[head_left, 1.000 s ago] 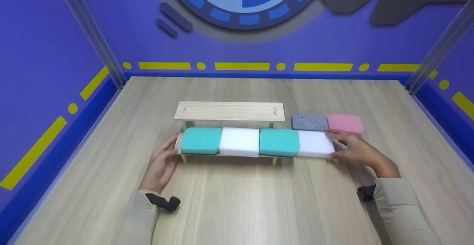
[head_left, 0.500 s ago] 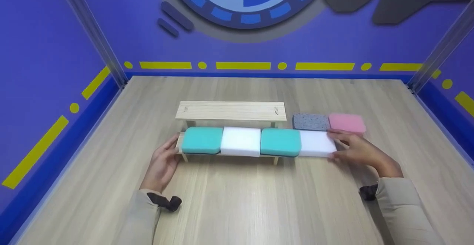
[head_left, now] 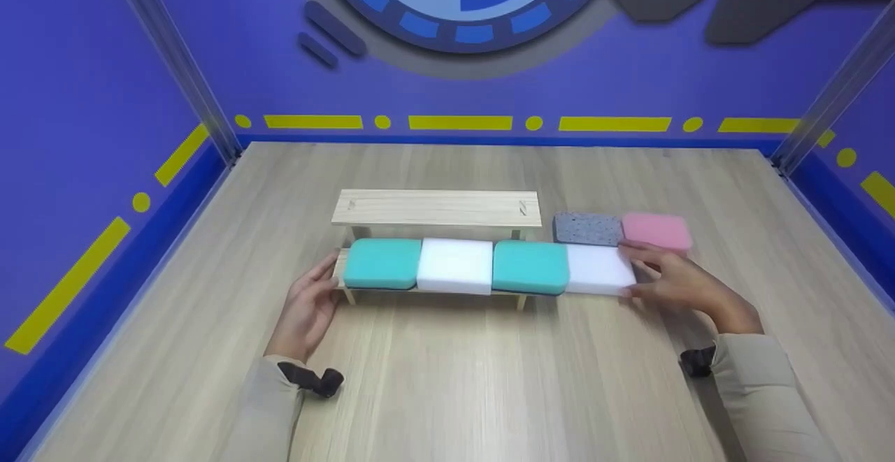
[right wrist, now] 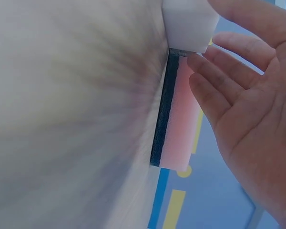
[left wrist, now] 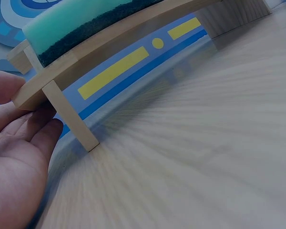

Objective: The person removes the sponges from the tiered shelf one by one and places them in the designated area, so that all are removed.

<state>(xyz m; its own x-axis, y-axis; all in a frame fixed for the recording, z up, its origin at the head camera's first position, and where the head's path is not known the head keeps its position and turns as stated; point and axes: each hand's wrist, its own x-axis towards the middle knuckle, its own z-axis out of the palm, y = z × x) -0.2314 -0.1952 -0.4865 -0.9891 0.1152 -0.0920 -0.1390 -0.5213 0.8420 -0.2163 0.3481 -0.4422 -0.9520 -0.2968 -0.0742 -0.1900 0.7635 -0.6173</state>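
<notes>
My left hand (head_left: pixel 308 312) grips the left end of the front wooden stand (left wrist: pixel 74 78), thumb above the board and fingers beneath. On it sit a teal sponge (head_left: pixel 382 263) with a dark scrubbing layer, a white sponge (head_left: pixel 455 266), and a second teal sponge (head_left: pixel 531 267) reaching past the right leg. At the row's right end lies another white sponge (head_left: pixel 598 269), seemingly on the table. My right hand (head_left: pixel 675 282) holds its right side between thumb and fingers. In the right wrist view, that white block (right wrist: pixel 189 24) is partly cut off by the frame edge.
Behind the front stand is a second wooden stand (head_left: pixel 437 208). A speckled grey sponge (head_left: pixel 586 228) and a pink sponge (head_left: pixel 656 231) lie side by side at the back right. Blue walls (head_left: pixel 447 95) with yellow marks enclose the wooden table (head_left: pixel 454 392).
Both hands, the sponges and the stands keep their places. Only the head view shifts very slightly.
</notes>
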